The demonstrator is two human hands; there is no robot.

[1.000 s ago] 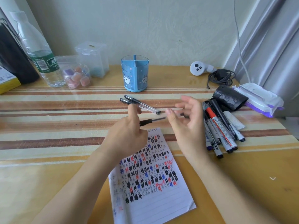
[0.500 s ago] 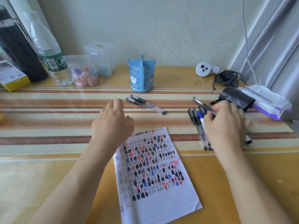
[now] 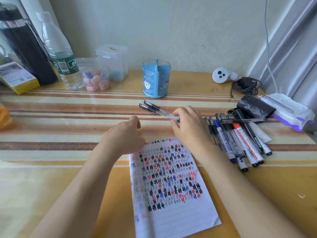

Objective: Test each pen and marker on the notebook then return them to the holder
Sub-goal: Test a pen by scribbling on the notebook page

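Blue holder (image 3: pixel 157 79) stands empty at back: nothing returned yet. Notebook (image 3: pixel 171 212) pg is thick w/ black, red & blue marks, so testing looks well along. Your right hand (image 3: pixel 188 127) curls onto tip end of two clear pens (image 3: pixel 157 109) lying just in front of holder; pinch or touch, can't tell. Left hand (image 3: pixel 125 136) loosely curled, holding nothing. Pile of pens & markers (image 3: pixel 240 143) waits at right.

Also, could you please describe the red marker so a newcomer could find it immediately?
Look at the striped table, right side, where a heap of pens and markers lies beside the notebook. The red marker lies in that heap; it alone has a red end.
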